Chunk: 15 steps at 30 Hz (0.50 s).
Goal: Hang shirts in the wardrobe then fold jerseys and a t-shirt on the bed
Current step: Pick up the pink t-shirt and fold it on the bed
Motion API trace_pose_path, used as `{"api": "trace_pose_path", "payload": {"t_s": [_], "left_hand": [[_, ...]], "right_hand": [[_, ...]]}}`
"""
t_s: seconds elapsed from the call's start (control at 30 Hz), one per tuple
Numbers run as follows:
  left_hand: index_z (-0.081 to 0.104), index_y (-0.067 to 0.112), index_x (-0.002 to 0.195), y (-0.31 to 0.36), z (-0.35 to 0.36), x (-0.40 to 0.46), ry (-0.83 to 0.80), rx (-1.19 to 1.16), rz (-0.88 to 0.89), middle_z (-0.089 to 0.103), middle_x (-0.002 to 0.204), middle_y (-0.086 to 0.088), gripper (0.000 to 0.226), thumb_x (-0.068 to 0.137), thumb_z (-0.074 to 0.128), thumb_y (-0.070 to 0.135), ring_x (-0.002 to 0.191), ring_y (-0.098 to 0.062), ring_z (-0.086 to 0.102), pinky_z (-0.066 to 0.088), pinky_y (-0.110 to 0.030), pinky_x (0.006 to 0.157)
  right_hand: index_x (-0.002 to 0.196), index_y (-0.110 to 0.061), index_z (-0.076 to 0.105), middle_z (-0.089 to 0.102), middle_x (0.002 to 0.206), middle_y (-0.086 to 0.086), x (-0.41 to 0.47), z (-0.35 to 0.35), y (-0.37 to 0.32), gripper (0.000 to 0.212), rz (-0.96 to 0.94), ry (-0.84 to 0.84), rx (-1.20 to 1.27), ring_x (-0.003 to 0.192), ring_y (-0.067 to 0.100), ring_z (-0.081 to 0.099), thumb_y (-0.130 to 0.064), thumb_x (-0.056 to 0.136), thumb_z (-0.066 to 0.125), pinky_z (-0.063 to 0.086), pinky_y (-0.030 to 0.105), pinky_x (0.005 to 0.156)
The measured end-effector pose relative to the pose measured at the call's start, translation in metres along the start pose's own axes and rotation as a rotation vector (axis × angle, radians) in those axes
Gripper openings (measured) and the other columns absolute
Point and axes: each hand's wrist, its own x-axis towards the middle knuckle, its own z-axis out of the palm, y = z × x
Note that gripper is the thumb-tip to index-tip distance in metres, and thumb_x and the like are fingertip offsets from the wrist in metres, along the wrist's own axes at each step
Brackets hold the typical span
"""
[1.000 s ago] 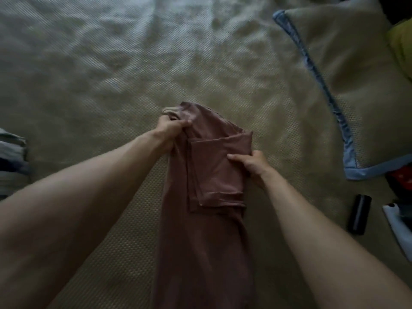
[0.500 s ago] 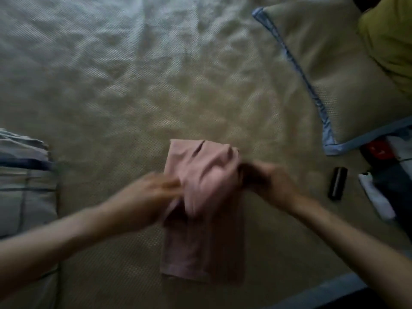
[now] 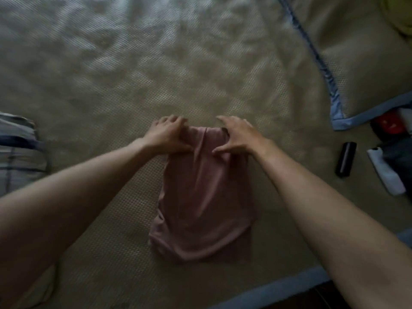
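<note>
Pink t-shirt [image 3: 204,204] lay in a narrow folded strip on the bed [image 3: 156,74], running from between both hands back toward the person, with the left hand [image 3: 168,136] and right hand [image 3: 239,136] spread flat, fingers relaxed, pressing its far corners down. To my eye the smart play was to smooth it outward from there and square the ragged near hem before the last fold. On the count: one pink garment, one striped folded pile [image 3: 19,150] well left of the left hand, one pillow [image 3: 365,63] and one dark cylinder [image 3: 346,159] off to the right of the right hand.
</note>
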Motion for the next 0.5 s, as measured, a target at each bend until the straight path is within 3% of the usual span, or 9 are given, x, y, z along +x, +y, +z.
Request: {"api": "trace_pose_path", "payload": {"t_s": [0.1, 0.17, 0.23, 0.33, 0.4, 0.47, 0.5], "left_hand": [[0.061, 0.016, 0.112, 0.004, -0.005, 0.031, -0.166, -0.016, 0.061, 0.066, 0.108, -0.006, 0.057, 0.070, 0.084, 0.049, 0.100, -0.028, 0.061, 0.048, -0.034, 0.079], [0.062, 0.016, 0.094, 0.006, -0.013, 0.027, -0.160, -0.052, 0.143, 0.065, 0.086, 0.000, 0.039, 0.073, 0.085, 0.040, 0.089, -0.028, 0.065, 0.043, -0.031, 0.069], [0.054, 0.024, 0.084, 0.007, -0.030, 0.008, -0.075, -0.083, 0.232, 0.056, 0.074, 0.012, 0.032, 0.077, 0.083, 0.038, 0.082, -0.025, 0.064, 0.039, -0.029, 0.066], [0.051, 0.029, 0.087, 0.017, -0.047, -0.049, 0.155, -0.002, 0.402, 0.058, 0.078, 0.015, 0.018, 0.087, 0.067, 0.037, 0.076, -0.016, 0.062, 0.041, -0.030, 0.066], [0.051, 0.028, 0.089, 0.027, -0.042, -0.101, 0.283, 0.105, 0.549, 0.061, 0.082, 0.011, 0.006, 0.088, 0.053, 0.033, 0.074, -0.015, 0.061, 0.045, -0.033, 0.069], [0.054, 0.028, 0.093, 0.035, -0.018, -0.154, 0.295, 0.213, 0.642, 0.060, 0.083, 0.009, 0.012, 0.082, 0.051, 0.032, 0.076, -0.017, 0.058, 0.043, -0.036, 0.071], [0.056, 0.028, 0.096, 0.037, -0.001, -0.176, 0.263, 0.264, 0.648, 0.059, 0.085, 0.009, 0.016, 0.081, 0.052, 0.032, 0.078, -0.018, 0.058, 0.043, -0.036, 0.072]], "right_hand": [[0.113, -0.024, 0.068, 0.071, 0.111, 0.003, 0.021, -0.004, 0.001, 0.071, 0.072, -0.207, -0.001, 0.106, 0.025, 0.065, -0.061, 0.055, 0.087, 0.053, 0.033, 0.086], [0.094, -0.024, 0.073, 0.073, 0.092, 0.002, 0.014, -0.009, 0.006, 0.052, 0.080, -0.201, 0.056, 0.091, 0.023, 0.069, -0.055, 0.055, 0.089, 0.055, 0.032, 0.074], [0.079, -0.026, 0.067, 0.072, 0.084, 0.000, -0.006, -0.019, 0.010, 0.037, 0.056, -0.122, 0.121, 0.085, 0.022, 0.069, -0.050, 0.060, 0.087, 0.056, 0.036, 0.071], [0.086, -0.026, 0.055, 0.063, 0.083, -0.003, -0.065, -0.030, -0.002, 0.032, -0.044, 0.047, 0.031, 0.081, 0.025, 0.063, -0.043, 0.072, 0.078, 0.047, 0.034, 0.066], [0.096, -0.021, 0.055, 0.056, 0.083, -0.002, -0.121, -0.020, -0.017, 0.029, -0.154, 0.262, -0.089, 0.076, 0.024, 0.056, -0.032, 0.076, 0.073, 0.042, 0.033, 0.064], [0.098, -0.017, 0.058, 0.060, 0.090, 0.002, -0.176, 0.010, -0.031, 0.026, -0.251, 0.414, -0.186, 0.080, 0.028, 0.056, -0.026, 0.074, 0.065, 0.045, 0.037, 0.066], [0.099, -0.017, 0.058, 0.061, 0.095, 0.005, -0.198, 0.032, -0.035, 0.028, -0.259, 0.398, -0.231, 0.083, 0.029, 0.056, -0.025, 0.073, 0.061, 0.047, 0.039, 0.067]]}}
